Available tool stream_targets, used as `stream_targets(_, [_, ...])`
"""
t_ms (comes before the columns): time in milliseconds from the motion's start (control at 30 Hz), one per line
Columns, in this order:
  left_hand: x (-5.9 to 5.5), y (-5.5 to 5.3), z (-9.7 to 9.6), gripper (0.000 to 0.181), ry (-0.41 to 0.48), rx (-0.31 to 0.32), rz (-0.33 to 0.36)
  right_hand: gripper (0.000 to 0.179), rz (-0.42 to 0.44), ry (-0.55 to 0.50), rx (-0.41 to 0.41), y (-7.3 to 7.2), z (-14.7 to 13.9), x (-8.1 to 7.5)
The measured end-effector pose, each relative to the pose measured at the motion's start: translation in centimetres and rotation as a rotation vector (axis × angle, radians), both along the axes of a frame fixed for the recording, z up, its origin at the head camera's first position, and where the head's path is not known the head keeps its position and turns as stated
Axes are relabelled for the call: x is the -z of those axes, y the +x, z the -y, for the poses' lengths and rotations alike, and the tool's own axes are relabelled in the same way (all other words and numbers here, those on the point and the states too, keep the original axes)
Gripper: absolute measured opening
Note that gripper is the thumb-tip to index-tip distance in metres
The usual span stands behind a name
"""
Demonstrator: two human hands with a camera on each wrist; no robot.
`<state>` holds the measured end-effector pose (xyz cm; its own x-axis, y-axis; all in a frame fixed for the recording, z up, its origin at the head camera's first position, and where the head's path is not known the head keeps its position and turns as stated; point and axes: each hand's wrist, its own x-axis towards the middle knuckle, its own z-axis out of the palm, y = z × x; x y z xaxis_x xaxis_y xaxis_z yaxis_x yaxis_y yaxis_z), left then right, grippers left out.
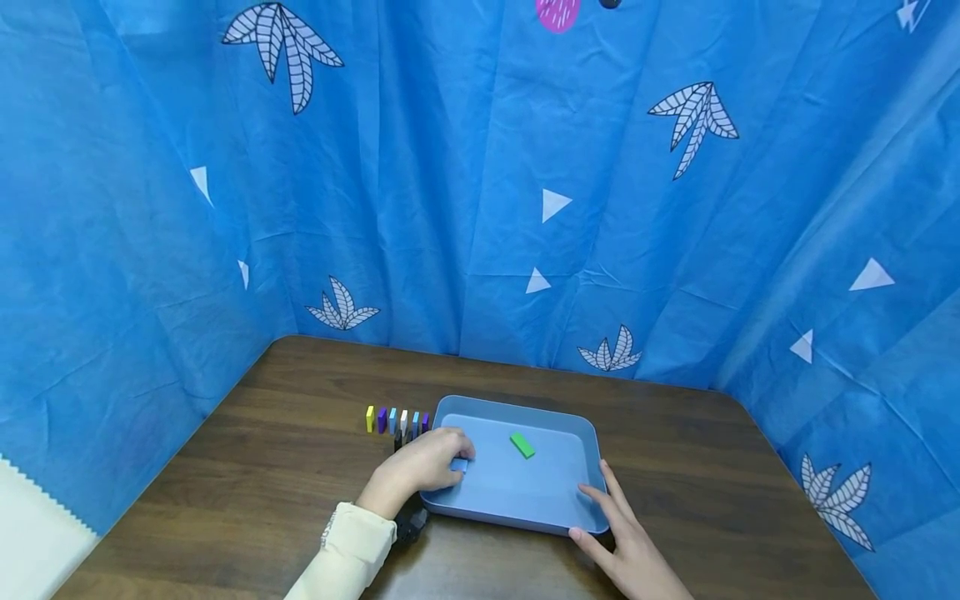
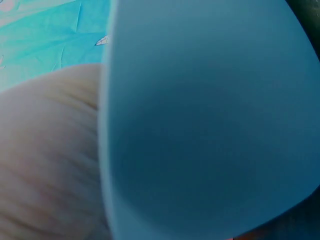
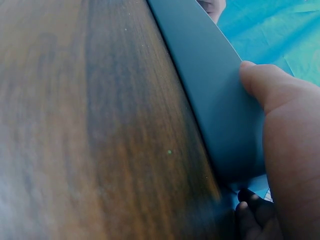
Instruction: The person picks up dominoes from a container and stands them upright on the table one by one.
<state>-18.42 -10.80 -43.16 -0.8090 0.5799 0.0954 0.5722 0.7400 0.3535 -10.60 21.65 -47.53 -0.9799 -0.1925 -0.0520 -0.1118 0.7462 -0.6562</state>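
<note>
My left hand (image 1: 429, 458) reaches over the left wall of the blue tray (image 1: 517, 508), its thumb and fingers pinching a small light-blue block (image 1: 460, 466) low over the tray floor. The fingers hide part of that block. In the left wrist view the tray wall (image 2: 210, 125) fills most of the picture and covers the fingertips. A green block (image 1: 522, 445) lies flat inside the tray. My right hand (image 1: 628, 537) holds the tray's near right corner, thumb against the front wall and fingers at the right side; the right wrist view shows this thumb (image 3: 267, 82) on the wall.
Left of the tray, several small upright blocks stand in a row, among them a yellow block (image 1: 370, 419) and a white block (image 1: 403, 421). The wooden table (image 1: 300, 467) is bordered by a blue patterned curtain (image 1: 480, 208) at the back and sides.
</note>
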Motion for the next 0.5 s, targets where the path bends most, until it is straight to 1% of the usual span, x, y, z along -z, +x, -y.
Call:
stream_targets(133, [-0.03,0.0,-0.08,0.021,-0.015,-0.01,-0.004,0.066,0.012,0.005,0.003,0.03,0.01,-0.05])
stream_targets(300, [-0.15,-0.02,-0.05,0.021,-0.009,-0.008,-0.006,0.068,0.007,0.005,0.014,0.03,-0.08,0.07])
stream_targets(500, [0.03,0.01,-0.09,0.019,-0.014,-0.006,-0.013,0.069,0.009,0.007,0.024,0.03,-0.06,0.19])
